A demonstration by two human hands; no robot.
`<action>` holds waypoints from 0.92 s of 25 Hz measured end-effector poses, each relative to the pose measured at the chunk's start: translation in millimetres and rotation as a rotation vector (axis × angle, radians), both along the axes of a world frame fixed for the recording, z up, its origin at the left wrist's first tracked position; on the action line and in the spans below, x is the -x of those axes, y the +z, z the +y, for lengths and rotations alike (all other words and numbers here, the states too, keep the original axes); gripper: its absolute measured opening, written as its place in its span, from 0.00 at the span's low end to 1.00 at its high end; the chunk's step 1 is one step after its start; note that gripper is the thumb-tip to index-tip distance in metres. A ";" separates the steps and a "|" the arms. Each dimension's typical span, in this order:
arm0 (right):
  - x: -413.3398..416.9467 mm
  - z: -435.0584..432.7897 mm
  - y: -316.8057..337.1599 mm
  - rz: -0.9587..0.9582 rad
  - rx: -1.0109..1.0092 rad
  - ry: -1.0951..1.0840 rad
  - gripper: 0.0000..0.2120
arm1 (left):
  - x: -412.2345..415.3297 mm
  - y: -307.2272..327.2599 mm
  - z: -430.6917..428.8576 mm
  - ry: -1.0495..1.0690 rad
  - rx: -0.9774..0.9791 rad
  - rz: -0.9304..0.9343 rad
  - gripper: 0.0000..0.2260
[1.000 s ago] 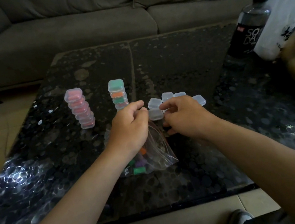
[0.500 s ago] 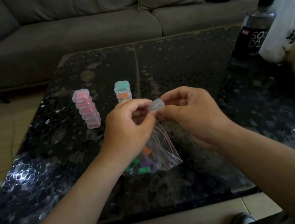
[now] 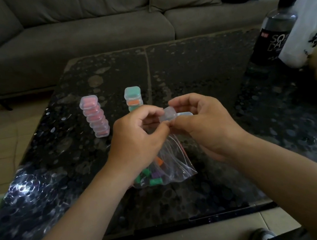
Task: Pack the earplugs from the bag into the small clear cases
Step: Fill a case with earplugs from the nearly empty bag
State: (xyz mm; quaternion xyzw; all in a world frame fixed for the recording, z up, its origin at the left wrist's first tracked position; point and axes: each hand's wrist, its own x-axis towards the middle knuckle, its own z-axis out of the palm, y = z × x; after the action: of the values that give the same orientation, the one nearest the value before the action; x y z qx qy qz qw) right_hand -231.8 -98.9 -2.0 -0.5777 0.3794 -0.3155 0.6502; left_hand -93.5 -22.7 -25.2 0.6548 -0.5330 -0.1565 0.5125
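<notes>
From the head camera, the job is looking partly done. Two stacks of filled cases are standing on the tabletop [image 3: 197,65]: a leaning pink stack [image 3: 95,117] at the left and a green and orange stack [image 3: 133,97] just right of it, partly behind the left hand [image 3: 136,140]. The bag [image 3: 171,164] is lying near the person, below both hands, with green, purple and orange earplugs [image 3: 153,178] waiting inside, so more packing is left. At least one more empty case [image 3: 185,114] is peeking out behind the right hand [image 3: 204,126].

Both hands are holding one small clear case [image 3: 167,114] up above the bag. The left fingers [image 3: 148,111] are curling in and pinching its left edge; the right fingers [image 3: 183,100] are curling over its right side. It is looking empty, and I am judging that it is being opened.
</notes>
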 end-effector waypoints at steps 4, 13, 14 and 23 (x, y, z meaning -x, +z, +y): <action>-1.2 4.2 0.1 0.054 0.057 0.042 0.19 | -9.5 4.9 -4.7 0.088 0.028 0.117 0.05; -5.0 11.6 -1.3 0.030 0.099 0.128 0.15 | -14.4 6.8 -6.8 0.190 -0.067 0.500 0.07; -5.2 11.6 -1.8 0.033 0.099 0.131 0.15 | -15.8 6.2 -6.7 0.180 -0.082 0.513 0.08; -5.1 12.3 -3.8 0.194 0.230 0.145 0.13 | -20.0 12.9 1.2 -0.004 -0.206 0.603 0.17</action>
State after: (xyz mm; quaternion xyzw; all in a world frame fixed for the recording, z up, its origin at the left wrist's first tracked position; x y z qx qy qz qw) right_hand -226.8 -86.6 -5.7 -0.7021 0.3589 -0.2517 0.5611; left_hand -73.4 -21.5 -12.3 0.6263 -0.3396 -0.3976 0.5782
